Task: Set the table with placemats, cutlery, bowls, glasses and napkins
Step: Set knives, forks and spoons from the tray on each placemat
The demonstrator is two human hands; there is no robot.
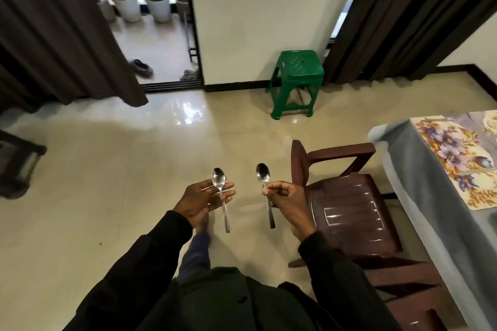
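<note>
A dark brown curtain (53, 29) hangs at the far left beside an open doorway, where white plant pots (158, 5) stand on the tiles outside. On the glossy cream tiled floor (107, 169), further right against the wall, stands a green plastic stool (297, 80).

Low in the middle, two dark-sleeved arms reach forward. The left hand (200, 201) is loosely open, palm turned inward, its fingers (224, 187) spread only a little; a shiny steel spoon (222, 196) rests across them, bowl upward and handle hanging down past the palm, held by light contact rather than a tight grip. Just beside it, apart from it, the right hand (286, 196) is curled narrow, thumb and forefinger pinched on the neck of a second steel spoon (265, 188), whose bowl also points up while its handle drops below the fist. Both spoons hang over the floor, not yet at the table.

Right of the right hand stands a dark reddish-brown plastic armchair (349, 201), pushed near the worktop (430, 196), which is draped in grey-blue cloth. On that worktop at the far right lies a floral placemat with purple flowers and gold leaves (462, 161), flat and close to the edge
</note>
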